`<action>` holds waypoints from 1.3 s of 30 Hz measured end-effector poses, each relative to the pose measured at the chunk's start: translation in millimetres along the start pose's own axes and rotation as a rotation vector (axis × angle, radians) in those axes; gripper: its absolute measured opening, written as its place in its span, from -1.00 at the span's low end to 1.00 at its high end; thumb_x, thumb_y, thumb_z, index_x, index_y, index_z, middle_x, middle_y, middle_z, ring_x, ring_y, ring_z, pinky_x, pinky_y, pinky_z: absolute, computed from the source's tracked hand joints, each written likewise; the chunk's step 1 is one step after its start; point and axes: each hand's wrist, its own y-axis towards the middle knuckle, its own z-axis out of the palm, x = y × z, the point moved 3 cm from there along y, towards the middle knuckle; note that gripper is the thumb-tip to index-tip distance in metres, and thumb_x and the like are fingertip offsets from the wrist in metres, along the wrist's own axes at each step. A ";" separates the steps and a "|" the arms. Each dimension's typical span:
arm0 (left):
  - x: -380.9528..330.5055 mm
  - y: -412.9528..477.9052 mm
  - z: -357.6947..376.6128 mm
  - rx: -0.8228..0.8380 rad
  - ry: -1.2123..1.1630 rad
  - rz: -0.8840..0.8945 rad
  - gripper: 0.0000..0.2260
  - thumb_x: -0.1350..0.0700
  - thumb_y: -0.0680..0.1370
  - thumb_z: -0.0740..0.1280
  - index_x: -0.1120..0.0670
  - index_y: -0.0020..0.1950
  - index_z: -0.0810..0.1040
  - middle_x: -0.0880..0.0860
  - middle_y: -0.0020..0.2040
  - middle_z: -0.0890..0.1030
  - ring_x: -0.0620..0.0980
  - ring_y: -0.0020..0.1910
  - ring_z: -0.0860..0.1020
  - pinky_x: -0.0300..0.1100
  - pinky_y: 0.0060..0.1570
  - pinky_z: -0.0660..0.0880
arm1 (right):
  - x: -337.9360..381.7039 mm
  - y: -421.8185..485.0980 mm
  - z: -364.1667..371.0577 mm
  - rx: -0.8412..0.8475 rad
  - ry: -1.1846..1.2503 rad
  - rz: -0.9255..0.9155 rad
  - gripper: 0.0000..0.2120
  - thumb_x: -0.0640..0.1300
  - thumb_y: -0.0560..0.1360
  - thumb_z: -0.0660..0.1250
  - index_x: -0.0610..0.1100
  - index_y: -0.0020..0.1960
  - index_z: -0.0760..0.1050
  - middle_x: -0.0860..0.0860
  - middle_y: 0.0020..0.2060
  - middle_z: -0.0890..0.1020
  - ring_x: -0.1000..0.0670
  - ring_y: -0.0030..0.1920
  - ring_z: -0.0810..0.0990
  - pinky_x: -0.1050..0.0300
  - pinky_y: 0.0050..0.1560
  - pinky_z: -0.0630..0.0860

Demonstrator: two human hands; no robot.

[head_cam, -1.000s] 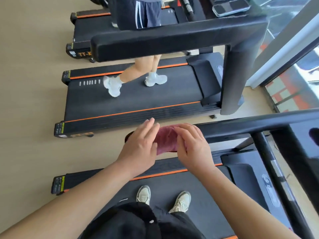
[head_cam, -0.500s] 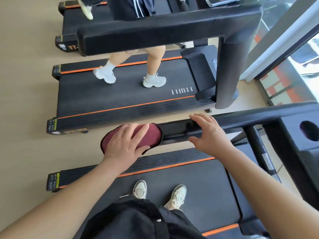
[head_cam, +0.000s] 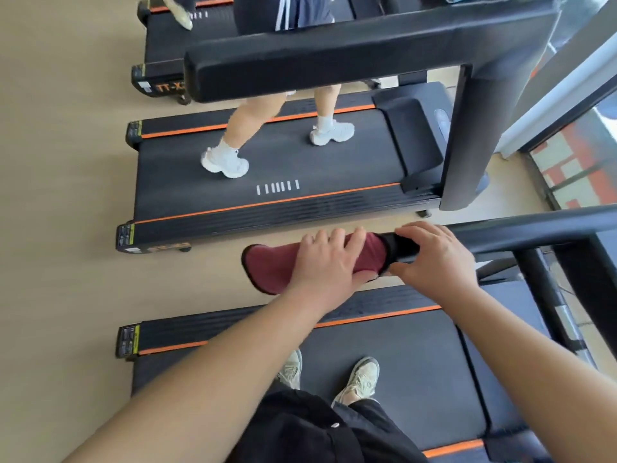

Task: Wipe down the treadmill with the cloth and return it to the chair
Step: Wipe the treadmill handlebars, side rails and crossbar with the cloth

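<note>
Left hand gripped red cloth wrapped over rail, fingers over top, thumb beneath. Right hand clasped bare rail just beside it.

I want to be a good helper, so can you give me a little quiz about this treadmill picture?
1. True or false: the cloth is blue.
2. Which hand holds the cloth? A) left hand B) right hand
3. Fill in: the right hand grips the black ____.
Key: 1 false, it is dark red; 2 A; 3 handrail.
</note>
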 end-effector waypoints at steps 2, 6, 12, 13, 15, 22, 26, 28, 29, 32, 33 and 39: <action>14.5 -15.5 6.4 -0.122 -0.051 0.064 -0.33 -0.35 0.57 0.22 0.00 0.56 0.30 0.10 0.23 0.53 0.20 0.10 0.51 0.11 0.09 0.40 | 6.4 4.9 -5.1 0.045 -0.050 0.025 -0.40 0.10 0.21 0.63 0.08 0.23 0.60 0.17 0.18 0.60 0.04 0.27 0.49 0.11 0.12 0.45; 77.0 -64.0 39.6 -0.383 -0.144 0.214 -0.40 -0.05 0.57 0.42 0.05 0.56 0.34 0.20 0.43 0.44 0.25 0.33 0.48 0.15 0.36 0.42 | 14.4 10.5 -9.5 0.141 -0.102 0.083 -0.34 0.18 0.18 0.64 0.09 0.23 0.57 0.18 0.15 0.55 0.07 0.29 0.42 0.13 0.06 0.39; 90.4 -50.9 39.2 -0.289 -0.033 0.332 -0.33 -0.18 0.56 0.36 0.12 0.56 0.28 0.27 0.33 0.47 0.30 0.21 0.51 0.16 0.29 0.49 | 13.7 12.6 -8.9 0.172 -0.094 0.100 -0.33 0.19 0.18 0.64 0.10 0.24 0.56 0.21 0.14 0.52 0.09 0.29 0.40 0.11 0.02 0.39; 77.5 -39.2 28.4 -0.237 -0.005 0.319 -0.33 -0.24 0.56 0.30 0.12 0.55 0.31 0.24 0.27 0.52 0.28 0.14 0.54 0.16 0.17 0.53 | 13.7 13.2 -9.1 0.178 -0.092 0.102 -0.33 0.19 0.17 0.65 0.10 0.23 0.56 0.22 0.13 0.52 0.10 0.29 0.40 0.11 0.02 0.40; 43.6 -15.9 10.3 -0.080 0.026 0.202 -0.31 -0.34 0.58 0.17 0.09 0.54 0.29 0.19 0.23 0.55 0.26 0.07 0.57 0.10 0.03 0.50 | 12.6 13.8 -9.7 0.167 -0.080 0.104 -0.34 0.20 0.13 0.66 0.11 0.18 0.58 0.21 0.10 0.53 0.09 0.27 0.42 0.10 0.05 0.43; -19.7 8.4 -0.7 -0.031 -0.114 -0.082 -0.53 -0.23 0.65 0.12 0.06 0.39 0.41 0.10 0.19 0.58 0.18 0.08 0.51 0.08 0.08 0.37 | 7.4 13.9 -5.3 0.138 -0.005 0.120 -0.47 0.26 0.08 0.65 0.18 -0.03 0.57 0.22 -0.07 0.51 0.11 0.14 0.44 0.12 -0.03 0.38; 29.6 -33.4 13.0 -0.174 -0.142 0.227 -0.47 -0.11 0.65 0.22 0.02 0.60 0.29 0.08 0.55 0.37 0.21 0.39 0.41 0.12 0.39 0.31 | 6.1 15.6 -6.9 0.149 -0.021 0.117 -0.40 0.19 0.11 0.67 0.16 0.11 0.58 0.26 0.03 0.51 0.13 0.24 0.44 0.14 -0.02 0.34; 54.6 -52.2 16.0 -0.161 -0.109 0.303 -0.43 -0.15 0.64 0.24 -0.05 0.63 0.23 0.06 0.63 0.26 0.23 0.50 0.32 0.15 0.49 0.23 | 5.1 15.3 -8.6 0.166 -0.029 0.120 -0.33 0.21 0.07 0.68 0.15 0.13 0.58 0.27 0.03 0.50 0.15 0.24 0.41 0.14 -0.03 0.33; 60.3 -56.5 14.9 -0.121 -0.077 0.322 -0.38 -0.23 0.63 0.22 -0.08 0.65 0.18 0.06 0.64 0.21 0.26 0.53 0.28 0.18 0.51 0.19 | 5.4 15.9 -9.3 0.166 -0.031 0.114 -0.32 0.22 0.06 0.68 0.15 0.14 0.58 0.28 0.03 0.50 0.15 0.24 0.41 0.14 -0.03 0.33; 43.2 -38.4 6.3 0.086 0.001 0.242 -0.30 -0.42 0.59 -0.05 -0.15 0.66 -0.07 0.07 0.66 0.12 0.29 0.51 0.26 0.21 0.47 0.20 | 5.6 17.2 -10.6 0.166 -0.032 0.105 -0.32 0.21 0.07 0.68 0.14 0.14 0.60 0.28 0.02 0.50 0.13 0.23 0.42 0.15 -0.01 0.33; 30.8 -25.0 2.1 0.119 -0.011 0.184 -0.31 -0.43 0.59 -0.11 -0.16 0.65 -0.08 0.06 0.64 0.19 0.27 0.45 0.33 0.20 0.40 0.28 | 5.8 17.3 -11.0 0.161 -0.031 0.100 -0.34 0.20 0.08 0.68 0.13 0.14 0.61 0.28 0.01 0.50 0.12 0.21 0.43 0.15 -0.01 0.33; -3.0 32.8 -6.0 0.194 -0.222 -0.083 -0.46 -0.37 0.62 -0.10 -0.13 0.40 0.42 0.02 0.28 0.59 0.18 0.21 0.57 0.07 0.07 0.45 | 5.0 12.9 -10.1 0.146 -0.022 0.086 -0.36 0.23 0.12 0.67 0.12 0.15 0.60 0.24 0.04 0.55 0.09 0.18 0.44 0.15 -0.03 0.33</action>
